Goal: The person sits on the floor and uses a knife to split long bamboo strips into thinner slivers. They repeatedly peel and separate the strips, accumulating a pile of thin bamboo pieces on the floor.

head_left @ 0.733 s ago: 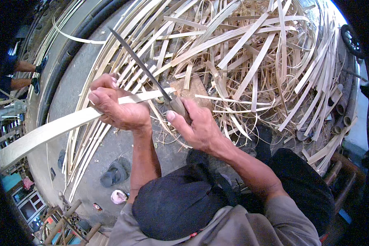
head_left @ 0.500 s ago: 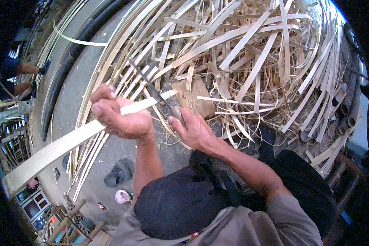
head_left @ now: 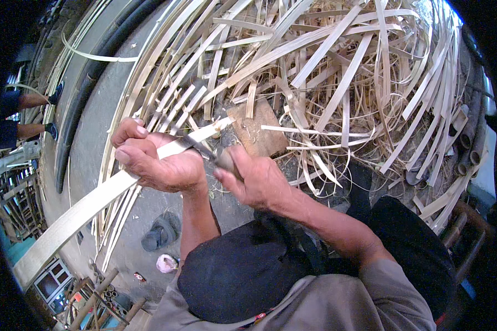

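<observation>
A long pale bamboo strip [head_left: 83,218] runs diagonally from the lower left up past my left hand [head_left: 168,165]. That hand is closed around it, palm turned up, and the strip's far end sticks out beyond the palm. My right hand [head_left: 259,179] grips a knife [head_left: 226,163] by its short handle. The dark, motion-blurred blade lies across the strip close beside my left palm; whether its edge bites into the strip I cannot tell. Just past the strip's tip lies a flat brown wooden block [head_left: 262,138].
A large tangle of bamboo strips and shavings [head_left: 337,83] covers the ground ahead and right. Long strips [head_left: 149,71] lie to the left, beside a dark pole [head_left: 85,94]. Sandals [head_left: 160,233] sit near my left forearm. Another person's legs [head_left: 33,116] show at far left.
My right hand has moved left with the knife, bringing the blade along the strip toward my left palm. My left hand and the strip have shifted slightly left.
</observation>
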A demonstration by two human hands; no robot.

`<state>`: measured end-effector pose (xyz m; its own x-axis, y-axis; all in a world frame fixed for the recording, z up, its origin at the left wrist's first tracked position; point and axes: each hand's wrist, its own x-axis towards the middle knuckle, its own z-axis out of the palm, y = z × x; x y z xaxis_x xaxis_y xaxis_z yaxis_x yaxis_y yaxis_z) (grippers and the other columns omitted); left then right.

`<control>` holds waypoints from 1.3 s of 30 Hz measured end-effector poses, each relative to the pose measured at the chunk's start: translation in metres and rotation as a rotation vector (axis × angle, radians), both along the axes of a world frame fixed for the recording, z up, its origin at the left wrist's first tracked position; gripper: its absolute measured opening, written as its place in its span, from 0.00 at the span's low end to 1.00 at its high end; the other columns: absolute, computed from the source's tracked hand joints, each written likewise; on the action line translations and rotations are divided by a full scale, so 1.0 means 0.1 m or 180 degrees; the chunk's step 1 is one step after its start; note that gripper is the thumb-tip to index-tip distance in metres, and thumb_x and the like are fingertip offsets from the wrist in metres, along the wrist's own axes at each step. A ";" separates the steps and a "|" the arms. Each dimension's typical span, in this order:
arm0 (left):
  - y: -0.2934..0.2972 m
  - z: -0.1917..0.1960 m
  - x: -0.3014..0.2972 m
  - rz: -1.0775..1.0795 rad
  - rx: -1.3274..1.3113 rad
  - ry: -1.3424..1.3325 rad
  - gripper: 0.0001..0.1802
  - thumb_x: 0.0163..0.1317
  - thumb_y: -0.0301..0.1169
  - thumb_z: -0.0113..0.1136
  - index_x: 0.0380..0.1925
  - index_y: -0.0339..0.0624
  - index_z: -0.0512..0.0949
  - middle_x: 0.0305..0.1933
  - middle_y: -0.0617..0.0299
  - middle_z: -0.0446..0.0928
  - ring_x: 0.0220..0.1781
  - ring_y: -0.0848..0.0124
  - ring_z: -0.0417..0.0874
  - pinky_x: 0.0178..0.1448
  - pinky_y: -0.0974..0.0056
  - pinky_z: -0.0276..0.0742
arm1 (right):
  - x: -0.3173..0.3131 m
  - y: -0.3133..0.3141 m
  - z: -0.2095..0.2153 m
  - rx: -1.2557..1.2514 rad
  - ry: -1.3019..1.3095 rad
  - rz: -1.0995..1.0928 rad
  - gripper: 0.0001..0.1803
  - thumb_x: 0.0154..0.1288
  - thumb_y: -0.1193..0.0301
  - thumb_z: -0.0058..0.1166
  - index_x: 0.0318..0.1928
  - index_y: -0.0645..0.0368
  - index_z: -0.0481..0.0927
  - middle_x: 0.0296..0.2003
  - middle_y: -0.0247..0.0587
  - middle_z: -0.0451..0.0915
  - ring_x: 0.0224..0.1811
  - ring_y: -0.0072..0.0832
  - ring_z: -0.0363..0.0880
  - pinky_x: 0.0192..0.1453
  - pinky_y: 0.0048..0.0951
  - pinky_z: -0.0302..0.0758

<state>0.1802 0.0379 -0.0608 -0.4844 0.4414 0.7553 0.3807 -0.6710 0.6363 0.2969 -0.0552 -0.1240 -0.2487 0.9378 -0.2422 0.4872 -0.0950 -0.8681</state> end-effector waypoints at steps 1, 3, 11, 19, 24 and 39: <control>0.01 -0.01 0.00 0.0016 -0.0047 -0.0086 0.27 0.79 0.42 0.41 0.17 0.50 0.52 0.22 0.65 0.50 0.36 0.66 0.59 0.49 0.56 0.60 | 0.01 -0.02 0.01 0.0048 0.0049 0.0241 0.24 0.74 0.52 0.51 0.46 0.64 0.69 0.26 0.66 0.80 0.32 0.67 0.80 0.37 0.60 0.76; 0.02 -0.02 -0.01 -0.0058 -0.0005 -0.0029 0.27 0.79 0.42 0.41 0.17 0.50 0.52 0.21 0.66 0.48 0.36 0.66 0.58 0.48 0.56 0.60 | 0.02 -0.03 0.00 -0.0013 -0.0015 -0.0304 0.22 0.73 0.53 0.53 0.47 0.62 0.70 0.26 0.64 0.80 0.31 0.64 0.81 0.36 0.58 0.77; 0.00 -0.03 -0.03 -0.0027 -0.0123 0.0003 0.28 0.79 0.44 0.40 0.17 0.49 0.51 0.24 0.63 0.53 0.37 0.66 0.61 0.47 0.57 0.60 | 0.09 0.10 -0.09 -0.0381 -0.0331 -0.0236 0.24 0.74 0.53 0.51 0.47 0.66 0.71 0.27 0.65 0.81 0.35 0.63 0.82 0.39 0.58 0.78; 0.05 -0.16 -0.13 0.0253 0.0158 0.0911 0.25 0.78 0.50 0.42 0.25 0.45 0.61 0.30 0.61 0.58 0.38 0.66 0.62 0.48 0.58 0.60 | 0.19 -0.07 0.17 0.0551 0.0552 -0.0049 0.25 0.72 0.51 0.54 0.47 0.64 0.72 0.27 0.64 0.80 0.33 0.61 0.83 0.39 0.55 0.78; 0.04 -0.09 -0.14 -0.0227 -0.0138 0.0003 0.23 0.77 0.47 0.47 0.26 0.43 0.62 0.32 0.62 0.59 0.39 0.69 0.63 0.49 0.59 0.59 | 0.25 0.01 0.06 -0.0605 -0.0292 -0.0147 0.26 0.73 0.51 0.52 0.43 0.67 0.74 0.26 0.66 0.79 0.30 0.63 0.81 0.36 0.54 0.77; 0.03 -0.11 -0.12 0.0085 -0.0075 -0.0114 0.23 0.78 0.43 0.44 0.23 0.44 0.59 0.30 0.61 0.60 0.40 0.66 0.62 0.51 0.58 0.60 | 0.29 0.03 0.21 -0.0409 0.0151 0.0093 0.25 0.74 0.53 0.51 0.46 0.67 0.76 0.23 0.60 0.79 0.30 0.57 0.84 0.34 0.49 0.78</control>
<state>0.1684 0.0412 -0.0722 -0.5227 0.4454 0.7269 0.3751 -0.6456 0.6652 0.3258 -0.0523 -0.1026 -0.2896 0.8919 -0.3472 0.4501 -0.1932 -0.8718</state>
